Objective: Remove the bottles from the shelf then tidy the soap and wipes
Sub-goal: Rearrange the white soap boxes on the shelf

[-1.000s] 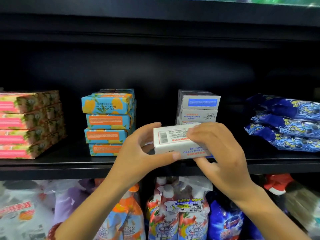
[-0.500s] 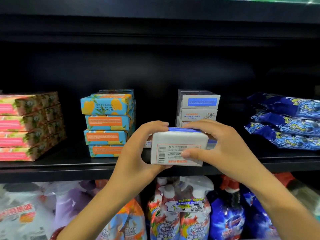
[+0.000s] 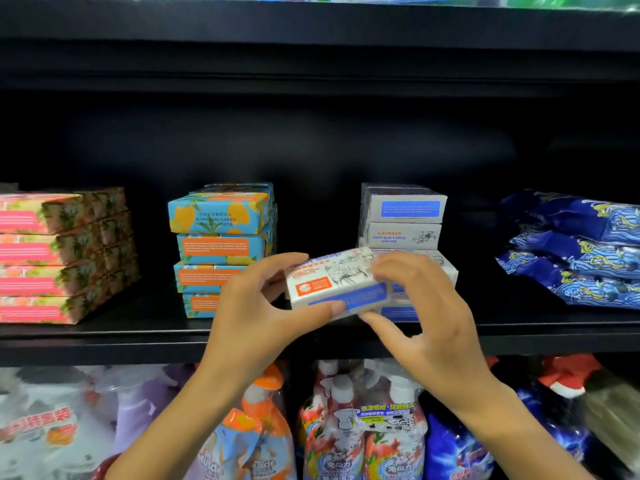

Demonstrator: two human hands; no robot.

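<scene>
Light is front-on, slightly from above: carton faces evenly lit, no hard shadows. Shelf (image 3: 104, 341) back panel toward 12 o'clock is near-black, zero detail. Small specular glints along the top edge at 1 o'clock, and a soft sheen on the blue wipes packs (image 3: 581, 251) at 3. Motion blur on the right hand (image 3: 433, 323) fingers (image 3: 391, 268) and on the white soap box (image 3: 332, 282) print. Spray bottles (image 3: 346, 438) at 6 o'clock are soft; smear is worst at 4. Mild wide-angle stretch at the 9 and 3 edges.
</scene>
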